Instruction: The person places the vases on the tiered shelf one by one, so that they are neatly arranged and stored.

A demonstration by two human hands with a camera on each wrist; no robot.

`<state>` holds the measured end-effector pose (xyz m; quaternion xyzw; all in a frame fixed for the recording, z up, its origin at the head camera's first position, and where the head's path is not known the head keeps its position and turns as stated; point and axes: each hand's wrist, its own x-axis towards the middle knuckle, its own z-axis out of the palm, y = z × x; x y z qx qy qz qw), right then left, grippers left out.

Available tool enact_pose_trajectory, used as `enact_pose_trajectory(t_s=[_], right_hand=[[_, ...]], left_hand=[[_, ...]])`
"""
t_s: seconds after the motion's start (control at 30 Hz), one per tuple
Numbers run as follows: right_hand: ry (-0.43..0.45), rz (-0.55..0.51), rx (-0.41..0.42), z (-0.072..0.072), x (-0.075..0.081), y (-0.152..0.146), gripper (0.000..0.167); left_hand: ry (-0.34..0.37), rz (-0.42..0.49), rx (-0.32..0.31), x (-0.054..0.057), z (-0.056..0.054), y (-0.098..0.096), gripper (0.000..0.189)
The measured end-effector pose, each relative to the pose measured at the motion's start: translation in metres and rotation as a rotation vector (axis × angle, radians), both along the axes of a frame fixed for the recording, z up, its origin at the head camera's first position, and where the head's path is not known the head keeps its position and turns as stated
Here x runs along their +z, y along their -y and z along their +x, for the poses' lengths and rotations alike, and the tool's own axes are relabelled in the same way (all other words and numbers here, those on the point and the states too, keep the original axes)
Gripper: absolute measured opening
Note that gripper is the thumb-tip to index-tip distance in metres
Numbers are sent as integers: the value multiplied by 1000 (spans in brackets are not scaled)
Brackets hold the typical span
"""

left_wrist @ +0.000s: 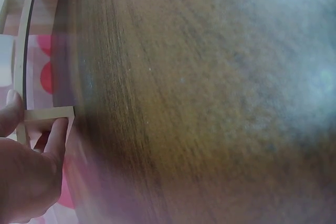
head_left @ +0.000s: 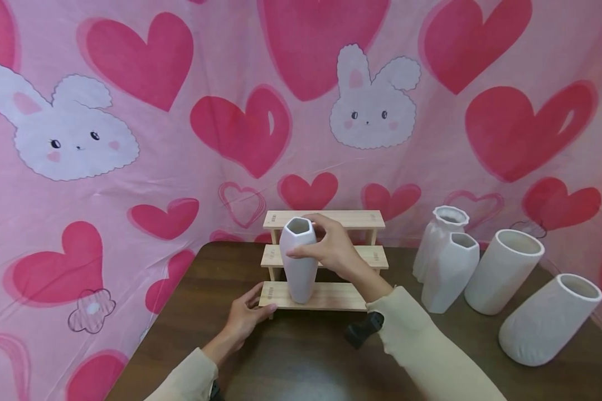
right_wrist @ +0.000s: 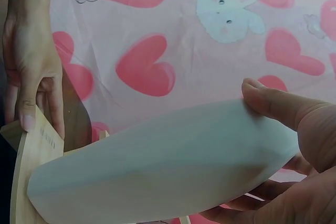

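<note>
A white faceted vase (head_left: pixel 301 267) with a five-sided mouth stands upright at the lowest step of a three-step wooden stand (head_left: pixel 336 295), left of the step's middle. My right hand (head_left: pixel 333 245) grips it near the top, thumb on the near side and fingers round the back. In the right wrist view the base of the vase (right_wrist: pixel 157 166) meets the wooden board. My left hand (head_left: pixel 246 314) holds the left end of the lowest step, thumb on top; in the left wrist view its fingers (left_wrist: pixel 58 137) lie against the support under the board (left_wrist: pixel 50 113).
Right of the stand on the dark wooden table (head_left: pixel 301 362) are several white vases: a fluted-rim one (head_left: pixel 433 245), an angular one (head_left: pixel 446 278), a round-mouthed one (head_left: pixel 501 278) and another round-mouthed one (head_left: pixel 547 326) nearer. A pink heart-and-rabbit cloth (head_left: pixel 311 150) hangs behind.
</note>
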<state>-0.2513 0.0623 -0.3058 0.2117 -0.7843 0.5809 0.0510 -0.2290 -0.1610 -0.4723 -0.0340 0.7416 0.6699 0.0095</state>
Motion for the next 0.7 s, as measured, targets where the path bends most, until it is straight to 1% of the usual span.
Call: enact_pose_trajectory(t_s=[0.1,0.3,0.5,0.7], right_hand=[[13,17,-9,-2,-1,3,61],[40,31,-27,-6,-3,4,61],[25,67,-4,-11,-4,6,65],[18,91,14,-12,-5,6,67]], left_hand=[[-9,-5,-9,0,1,0,71],[-13,-1,-9,-2,2,0,72],[-19,-2,-14,-2,2,0,71],[-9,-3,1,-2,1,1,70]])
